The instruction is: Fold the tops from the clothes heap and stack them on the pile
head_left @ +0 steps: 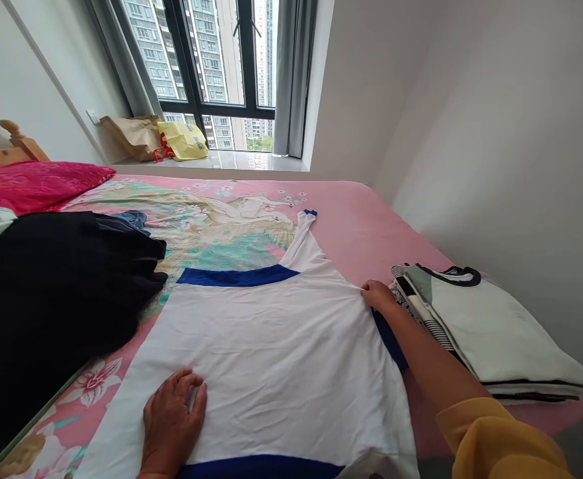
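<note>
A white shirt with blue trim (271, 346) lies spread over the bed, lightly wrinkled. One narrow part with a blue end points toward the window, and a blue band runs across its far side. My left hand (174, 422) rests on the near left of the fabric, fingers loosely bent and a gap showing beside the thumb. At the shirt's right edge, my right hand (379, 296) pinches the white cloth, pulling creases toward it. Below that wrist, more blue trim shows, partly covered by my forearm.
A stack of folded clothes (491, 326) lies to the right near the wall. Dark clothing (56, 286) is heaped on the left, beside a red pillow (46, 183). On the windowsill stand a brown paper bag (134, 136) and a yellow bag (184, 140).
</note>
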